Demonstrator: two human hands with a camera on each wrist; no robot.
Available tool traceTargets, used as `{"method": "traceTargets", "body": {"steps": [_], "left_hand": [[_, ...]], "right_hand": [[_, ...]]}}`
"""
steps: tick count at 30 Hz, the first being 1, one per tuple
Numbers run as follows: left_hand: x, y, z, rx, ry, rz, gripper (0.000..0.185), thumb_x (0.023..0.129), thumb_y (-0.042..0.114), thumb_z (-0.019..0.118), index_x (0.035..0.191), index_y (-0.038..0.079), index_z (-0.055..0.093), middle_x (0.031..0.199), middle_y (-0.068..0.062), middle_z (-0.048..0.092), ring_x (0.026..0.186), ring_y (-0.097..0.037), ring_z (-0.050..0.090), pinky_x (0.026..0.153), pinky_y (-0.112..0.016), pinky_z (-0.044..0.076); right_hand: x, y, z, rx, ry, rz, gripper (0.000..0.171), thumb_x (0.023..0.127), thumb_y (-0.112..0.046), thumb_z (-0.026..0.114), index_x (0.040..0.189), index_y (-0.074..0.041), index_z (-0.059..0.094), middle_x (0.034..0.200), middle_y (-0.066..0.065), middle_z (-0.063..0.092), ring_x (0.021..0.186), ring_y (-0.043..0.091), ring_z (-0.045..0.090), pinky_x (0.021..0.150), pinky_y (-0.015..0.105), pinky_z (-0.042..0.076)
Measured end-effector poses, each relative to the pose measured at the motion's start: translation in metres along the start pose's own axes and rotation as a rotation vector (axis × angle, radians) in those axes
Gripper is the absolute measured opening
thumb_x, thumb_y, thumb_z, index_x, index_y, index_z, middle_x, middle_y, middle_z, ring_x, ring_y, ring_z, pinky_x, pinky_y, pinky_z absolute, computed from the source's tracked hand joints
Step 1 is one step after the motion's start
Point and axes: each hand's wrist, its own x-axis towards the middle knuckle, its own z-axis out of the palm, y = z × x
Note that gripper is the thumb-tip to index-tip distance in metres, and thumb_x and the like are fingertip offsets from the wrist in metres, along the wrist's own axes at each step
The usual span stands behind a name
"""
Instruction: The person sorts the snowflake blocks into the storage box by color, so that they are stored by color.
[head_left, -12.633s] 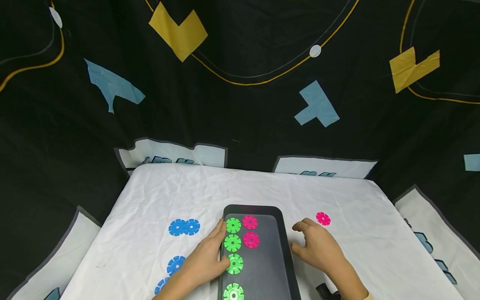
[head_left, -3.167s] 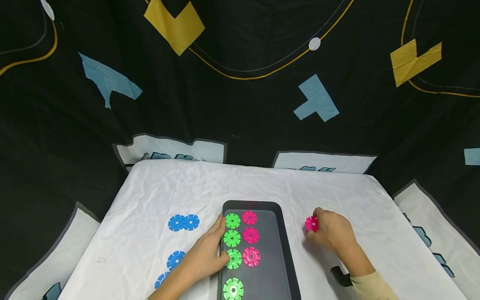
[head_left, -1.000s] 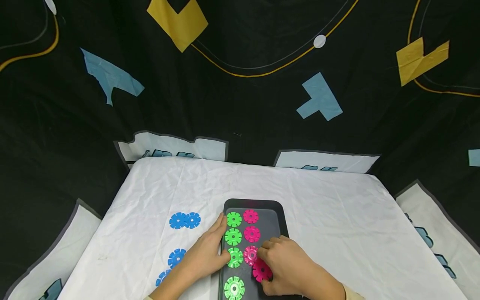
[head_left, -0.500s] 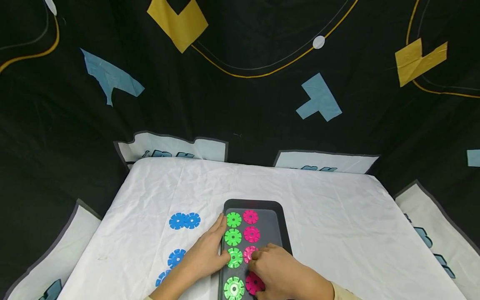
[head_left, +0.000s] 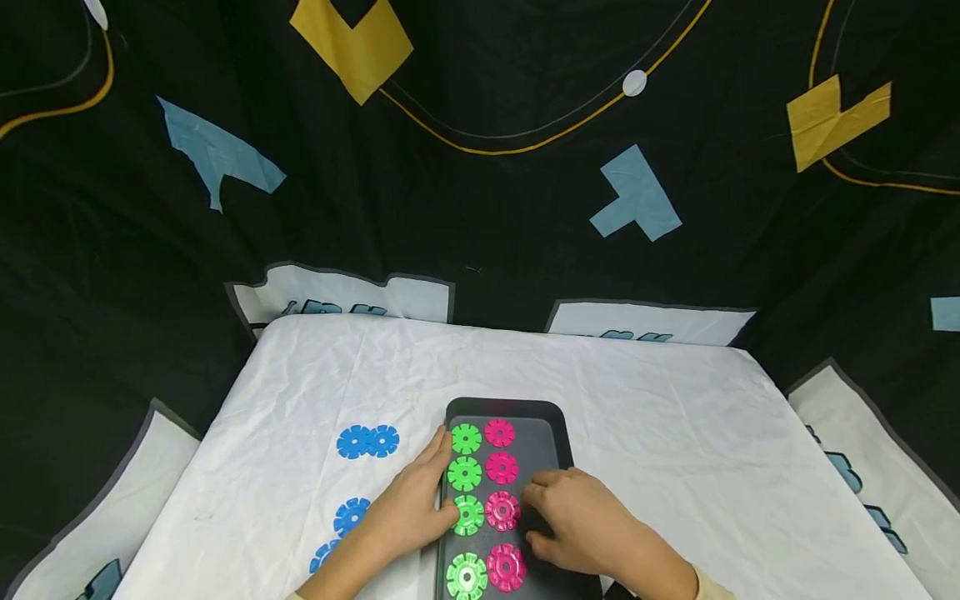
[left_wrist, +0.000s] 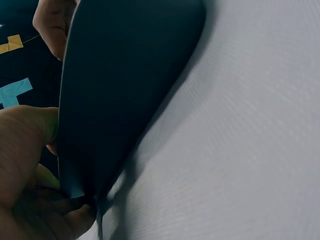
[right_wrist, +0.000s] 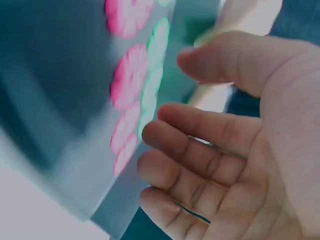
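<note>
A black curtain backs the scene; before it spreads the white-covered table, its far edge running along the curtain's foot; midway between the table's left and right edges lies the tray, long axis pointing toward the far edge; the left hand has its grip on the tray's left rim, thumb inside, fingers outside; the right hand hovers over the tray's right half, grip loose, holding nothing; four green discs line that left rim, four pink discs beside them, just left of the right fingertips; blue discs lie on the table toward its left edge; the left hand is nearer them, the free right hand across the tray.
</note>
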Motion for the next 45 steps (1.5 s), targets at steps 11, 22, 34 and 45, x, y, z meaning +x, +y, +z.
{"method": "traceTargets", "body": {"steps": [11, 22, 34, 45], "left_hand": [[-0.001, 0.0, 0.0, -0.011, 0.006, 0.002, 0.087, 0.072, 0.011, 0.063, 0.15, -0.004, 0.028, 0.158, -0.02, 0.02, 0.141, -0.031, 0.027, 0.108, -0.043, 0.033], [-0.001, 0.001, 0.0, -0.011, 0.014, 0.009, 0.087, 0.072, 0.011, 0.063, 0.15, -0.005, 0.028, 0.158, -0.02, 0.02, 0.142, -0.03, 0.026, 0.109, -0.043, 0.032], [0.002, 0.0, 0.001, -0.009, 0.026, 0.019, 0.086, 0.072, 0.011, 0.063, 0.149, -0.005, 0.03, 0.157, -0.02, 0.022, 0.142, -0.029, 0.025, 0.11, -0.041, 0.03], [0.001, 0.0, -0.01, -0.004, 0.039, -0.014, 0.083, 0.079, 0.017, 0.068, 0.149, -0.005, 0.03, 0.157, -0.017, 0.023, 0.142, -0.031, 0.026, 0.111, -0.044, 0.027]], "right_hand": [[-0.026, 0.036, 0.004, 0.181, 0.135, 0.32, 0.027, 0.079, -0.019, 0.074, 0.103, -0.009, 0.07, 0.099, -0.006, 0.059, 0.067, 0.002, 0.048, 0.061, 0.024, 0.047], [-0.038, 0.047, 0.025, 0.329, 0.234, 0.368, 0.031, 0.074, -0.01, 0.07, 0.104, -0.011, 0.067, 0.086, -0.009, 0.057, 0.064, 0.001, 0.047, 0.057, 0.021, 0.044], [-0.038, 0.051, 0.027, 0.357, 0.251, 0.358, 0.031, 0.074, -0.008, 0.07, 0.105, -0.01, 0.065, 0.085, -0.007, 0.058, 0.064, 0.0, 0.048, 0.057, 0.022, 0.044], [-0.038, 0.051, 0.03, 0.402, 0.238, 0.392, 0.033, 0.075, -0.01, 0.068, 0.107, -0.01, 0.065, 0.085, -0.009, 0.059, 0.062, 0.002, 0.05, 0.055, 0.022, 0.045]]}}
